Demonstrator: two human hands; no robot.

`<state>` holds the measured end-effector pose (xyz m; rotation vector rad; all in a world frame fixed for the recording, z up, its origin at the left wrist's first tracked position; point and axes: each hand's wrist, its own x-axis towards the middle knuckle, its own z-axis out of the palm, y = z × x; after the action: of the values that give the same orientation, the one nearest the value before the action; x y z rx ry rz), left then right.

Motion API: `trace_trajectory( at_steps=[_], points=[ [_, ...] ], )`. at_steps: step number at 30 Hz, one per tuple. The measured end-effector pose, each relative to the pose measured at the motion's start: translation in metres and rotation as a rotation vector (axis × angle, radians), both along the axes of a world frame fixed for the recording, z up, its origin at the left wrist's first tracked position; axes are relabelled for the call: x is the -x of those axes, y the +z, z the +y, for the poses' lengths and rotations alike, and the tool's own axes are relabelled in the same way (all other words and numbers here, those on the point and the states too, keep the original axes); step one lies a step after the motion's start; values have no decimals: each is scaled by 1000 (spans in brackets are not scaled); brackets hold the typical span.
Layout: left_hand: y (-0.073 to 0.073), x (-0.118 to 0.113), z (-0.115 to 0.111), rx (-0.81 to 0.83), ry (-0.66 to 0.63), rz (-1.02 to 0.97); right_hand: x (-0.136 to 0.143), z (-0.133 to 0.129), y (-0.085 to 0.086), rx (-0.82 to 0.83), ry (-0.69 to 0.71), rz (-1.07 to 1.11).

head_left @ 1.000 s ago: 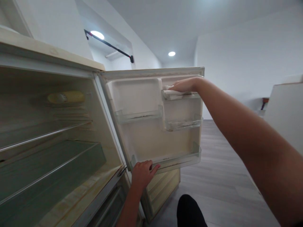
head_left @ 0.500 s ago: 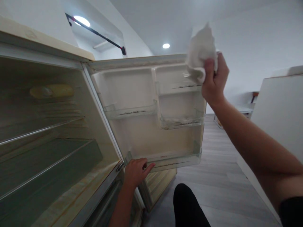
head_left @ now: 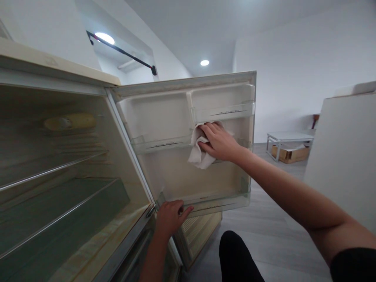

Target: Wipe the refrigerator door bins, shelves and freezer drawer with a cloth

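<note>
White crumpled cloth [head_left: 199, 153] sits bunched under my right hand [head_left: 219, 141], fingers curled over it and pressing it against the pale plastic inner wall of the open fridge door [head_left: 176, 172], frame centre, beside the clear middle door shelf [head_left: 160, 143]. My left hand [head_left: 170, 214] grips the lower left corner of the clear bottom door bin [head_left: 217, 200], fingers wrapped on its rim. Judged progress: wiping under way at mid-door; liner looks yellowed lower down, so the bottom is likely left. All door shelves, including the upper right bin [head_left: 225, 111], hold nothing visible. Cabinet at left: wire-edged glass shelves [head_left: 58, 172] bare.
</note>
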<state>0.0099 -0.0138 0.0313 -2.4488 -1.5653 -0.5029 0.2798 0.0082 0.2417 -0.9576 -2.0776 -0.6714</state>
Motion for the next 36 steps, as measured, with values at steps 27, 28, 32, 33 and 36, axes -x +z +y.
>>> trace_trajectory(
  at_steps=[27, 28, 32, 33, 36],
  points=[
    [-4, 2, 2, -56, -14, 5, 27, -5, -21, -29, 130, 173],
    [-5, 3, 3, -62, -16, 4, 27, -5, -18, -16, 157, 134],
    [-7, 3, 4, -73, -33, -6, 5, 0, -7, 138, 49, 57],
    [-7, 3, 4, -74, -37, -6, -4, 2, -5, 174, -8, 10],
    [-8, 1, 6, -91, -46, -4, -32, 4, 2, 192, -158, -149]
  ],
)
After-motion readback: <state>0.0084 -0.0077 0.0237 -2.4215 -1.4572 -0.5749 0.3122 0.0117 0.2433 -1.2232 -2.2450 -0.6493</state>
